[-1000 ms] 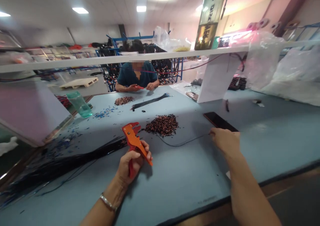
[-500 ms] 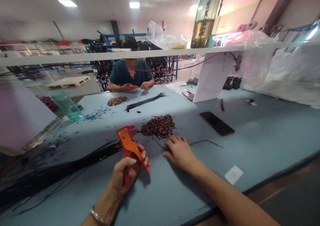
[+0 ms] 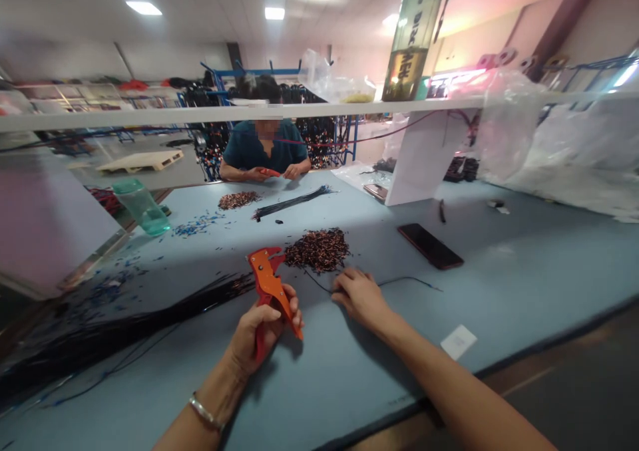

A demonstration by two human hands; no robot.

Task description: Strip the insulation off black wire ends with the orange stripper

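My left hand [image 3: 267, 328] is wrapped round the handles of an orange and red wire stripper [image 3: 269, 281], whose jaws point up beside a heap of short copper and black wire ends [image 3: 319, 250]. My right hand [image 3: 362, 295] pinches a thin black wire [image 3: 317, 281] close to the tabletop. One end of this wire runs toward the heap, and the other stretches to the right with a bluish tip. A thick bundle of black wires [image 3: 150, 324] lies left of my left hand, its stripped-looking ends near the stripper.
Across the table [image 3: 319, 398], a person [image 3: 267, 148] holds a red tool. Near them lie a smaller wire bundle [image 3: 292, 203] and a heap of clippings [image 3: 238, 200]. To the right are a phone [image 3: 430, 246] and a white label [image 3: 459, 342]. A shelf [image 3: 200, 113] spans above.
My left hand has brought the wire stripper slightly right, closer to the heap. My right hand stays on the black wire with little movement. The view has shifted a little.
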